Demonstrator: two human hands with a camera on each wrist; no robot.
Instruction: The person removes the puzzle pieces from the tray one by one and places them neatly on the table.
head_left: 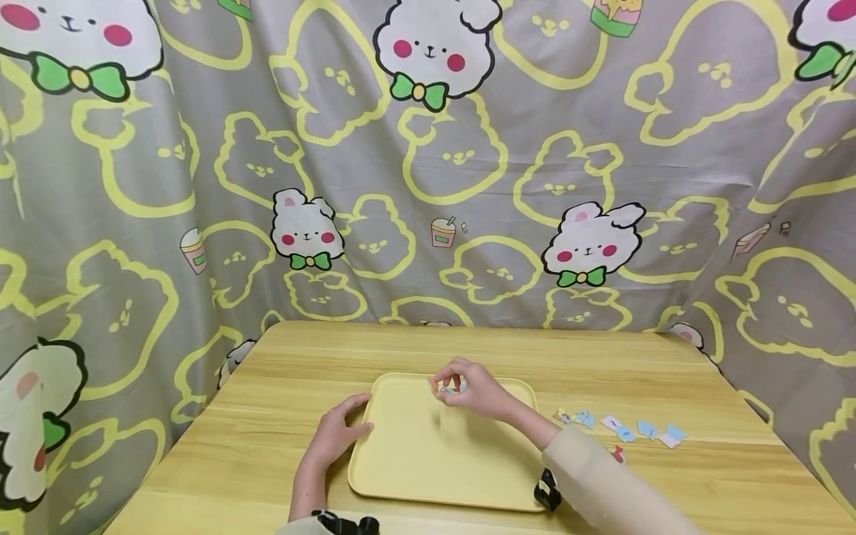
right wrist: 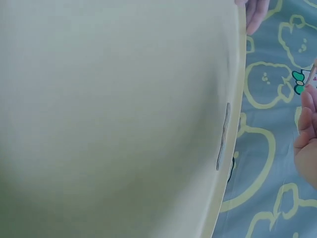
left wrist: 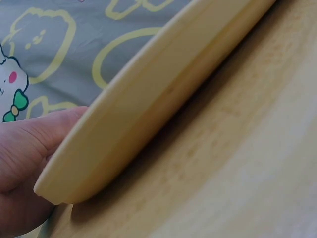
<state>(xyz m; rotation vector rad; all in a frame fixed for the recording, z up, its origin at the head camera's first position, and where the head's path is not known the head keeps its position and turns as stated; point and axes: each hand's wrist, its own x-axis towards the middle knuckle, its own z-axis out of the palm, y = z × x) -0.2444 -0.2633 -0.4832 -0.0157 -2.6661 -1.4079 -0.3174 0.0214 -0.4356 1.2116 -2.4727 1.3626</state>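
A pale yellow tray lies on the wooden table. My left hand holds its left side by the far corner. In the right wrist view, that hand's thumb tip lies over the rim and its fingers are outside. Above the tray's far part, my right hand pinches a small, thin, colourfully printed piece between thumb and fingers. The right wrist view shows this piece nearly edge-on. A faint reflection shows on the tray below the right hand.
Several small printed pieces lie on the table right of the tray. A red printed piece is partly behind the right sleeve. A patterned grey curtain encloses the back and sides. Black wrist devices sit near both sleeves.
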